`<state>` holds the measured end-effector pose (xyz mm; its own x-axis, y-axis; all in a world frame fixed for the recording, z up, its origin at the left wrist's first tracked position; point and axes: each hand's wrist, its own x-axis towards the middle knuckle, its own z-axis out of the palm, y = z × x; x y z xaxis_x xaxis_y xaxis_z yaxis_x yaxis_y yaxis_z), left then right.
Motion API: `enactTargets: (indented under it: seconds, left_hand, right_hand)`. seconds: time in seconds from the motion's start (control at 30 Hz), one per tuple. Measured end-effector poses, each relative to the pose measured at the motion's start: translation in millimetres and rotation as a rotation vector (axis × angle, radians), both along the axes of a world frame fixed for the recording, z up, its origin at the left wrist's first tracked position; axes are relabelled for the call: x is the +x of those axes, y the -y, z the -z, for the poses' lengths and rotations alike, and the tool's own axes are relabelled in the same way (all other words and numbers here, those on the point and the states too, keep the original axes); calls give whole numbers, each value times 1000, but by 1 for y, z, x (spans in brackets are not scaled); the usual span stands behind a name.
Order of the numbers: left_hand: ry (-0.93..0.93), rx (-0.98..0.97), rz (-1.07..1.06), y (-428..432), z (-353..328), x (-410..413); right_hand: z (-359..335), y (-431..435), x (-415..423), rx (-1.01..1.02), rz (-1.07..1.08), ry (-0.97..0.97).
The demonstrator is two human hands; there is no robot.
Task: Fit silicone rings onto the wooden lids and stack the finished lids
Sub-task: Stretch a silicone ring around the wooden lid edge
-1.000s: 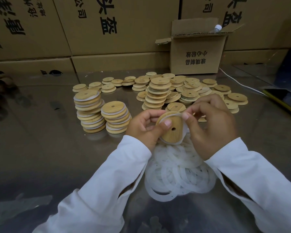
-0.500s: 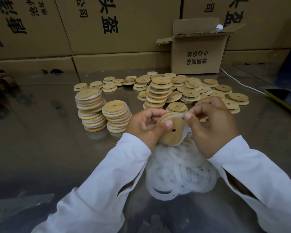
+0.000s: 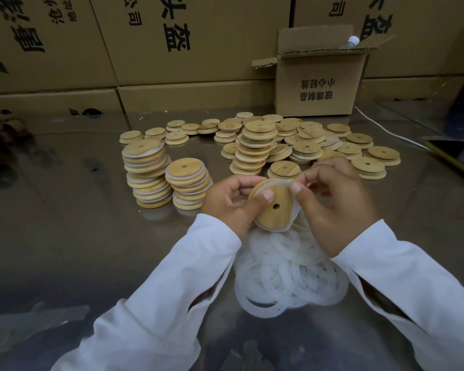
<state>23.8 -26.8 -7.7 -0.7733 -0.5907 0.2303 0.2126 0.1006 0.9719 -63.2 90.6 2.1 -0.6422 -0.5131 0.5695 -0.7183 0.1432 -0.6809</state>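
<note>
Fingers [image 3: 261, 197] of the left hand [image 3: 231, 202] curl round a wooden lid [image 3: 275, 210], thumb on its face. The right hand [image 3: 335, 207] pinches the white ring [image 3: 277, 181] at the lid's top edge, above the ring pile [image 3: 287, 274] on the table [image 3: 65, 236].

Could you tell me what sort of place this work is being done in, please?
Probably a small packing or assembly workshop: printed cardboard cartons are stacked along the back, and heaps of wooden lids and silicone rings lie on the table.
</note>
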Motion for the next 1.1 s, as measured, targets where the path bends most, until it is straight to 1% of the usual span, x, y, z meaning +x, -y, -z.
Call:
enactTargets:
  seconds: [0.23,0.33,0.43,0.6,0.77,0.97,1.1]
  left_hand:
    - [-46,129,-37,2,2,-2]
    - [-50,176,-20,4,2,-3]
    - [-27,150,17,3,3,-3]
    - [-8,18,21,-2,3,-2]
    - [17,-27,42,0,-2,0]
    - [36,76,55,1,-4,1]
    - [34,90,59,3,-5,1]
  right_hand:
    - [2,1,1,0,48,-7]
    - [2,1,2,-1,67,-25]
    - [2,0,2,-24,53,-49]
    - [0,-2,3,-33,34,-110]
    - [-7,-4,-5,-18,35,34]
    - [-13,-5,-10,14,-9,163]
    - [-15,-5,-11,28,-59,231]
